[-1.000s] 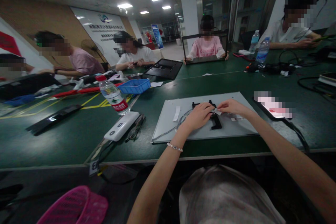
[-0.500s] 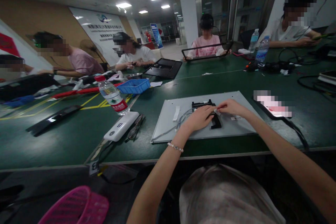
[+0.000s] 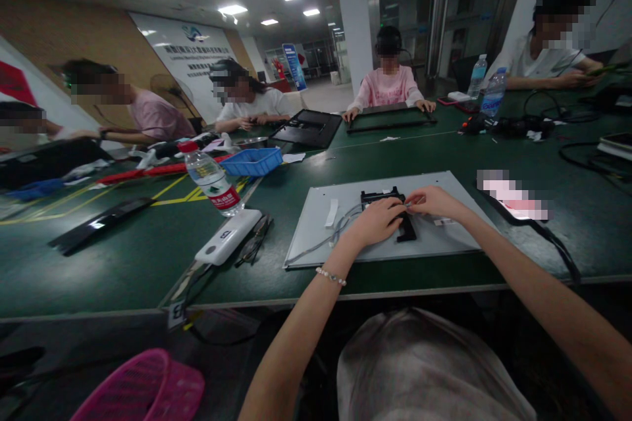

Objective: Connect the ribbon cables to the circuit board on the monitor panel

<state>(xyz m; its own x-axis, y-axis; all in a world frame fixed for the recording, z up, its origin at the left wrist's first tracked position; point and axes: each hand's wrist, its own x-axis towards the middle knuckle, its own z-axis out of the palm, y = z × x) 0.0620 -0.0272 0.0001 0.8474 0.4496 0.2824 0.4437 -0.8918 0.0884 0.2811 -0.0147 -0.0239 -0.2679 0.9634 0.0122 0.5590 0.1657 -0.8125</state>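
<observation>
A flat grey-white panel (image 3: pixel 444 181) lies before me on the table, with a black plastic bracket (image 3: pixel 407 231) on its middle. My left hand (image 3: pixel 379 218) rests on the bracket, its fingers curled over and gripping it, covering much of the part. Just right of those fingertips, my right hand (image 3: pixel 429 204) is closed in a pinch at the bracket's edge; what it holds is hidden. Thin grey cables (image 3: pixel 340 229) run from under my left hand to the panel's lower left corner. A white strip (image 3: pixel 332 212) sticks to the panel's left part.
Left of the panel stand a water bottle (image 3: pixel 210 177), a white power bank (image 3: pixel 230 237) and a blue tray (image 3: pixel 253 162). A phone (image 3: pixel 513 197) with a cable lies at right. Across the green table (image 3: pixel 316 286), a person in pink has hands on a black frame (image 3: pixel 390 123).
My right fingers have shifted slightly left toward my left fingertips, and a small white piece there is now hidden. Across the table, the person has lowered the black frame onto the tabletop.
</observation>
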